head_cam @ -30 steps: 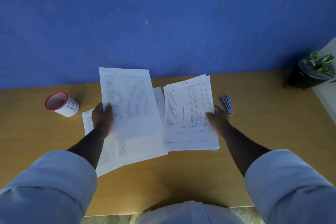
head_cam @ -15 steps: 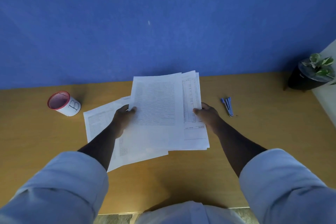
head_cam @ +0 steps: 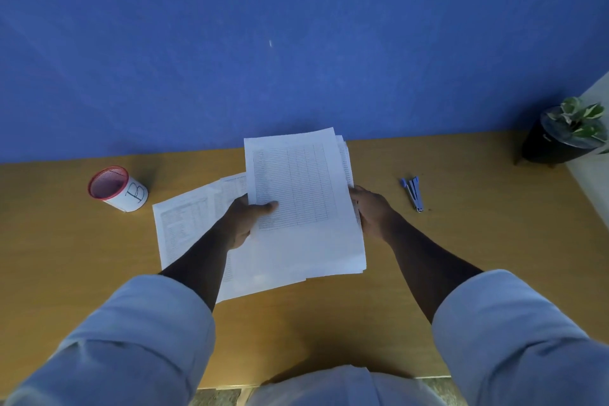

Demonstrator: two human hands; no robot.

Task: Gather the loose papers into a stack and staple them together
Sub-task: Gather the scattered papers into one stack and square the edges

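A stack of printed white papers (head_cam: 303, 194) is held above the wooden desk (head_cam: 461, 257) at its middle. My left hand (head_cam: 245, 217) grips the stack's left edge, thumb on the top sheet. My right hand (head_cam: 370, 208) holds the right edge, fingers hidden under the sheets. Loose papers (head_cam: 184, 224) still lie flat on the desk to the left, partly beneath the held stack. A small blue stapler (head_cam: 413, 193) lies on the desk just right of my right hand.
A white cup with a red rim and a letter B (head_cam: 118, 188) stands at the left. A dark pot with a green plant (head_cam: 566, 138) sits at the far right corner. A blue wall (head_cam: 296, 43) runs behind the desk.
My left hand carried its sheet to the right and laid it on the papers in my right hand. Both hands now hold one merged stack at the desk's middle.
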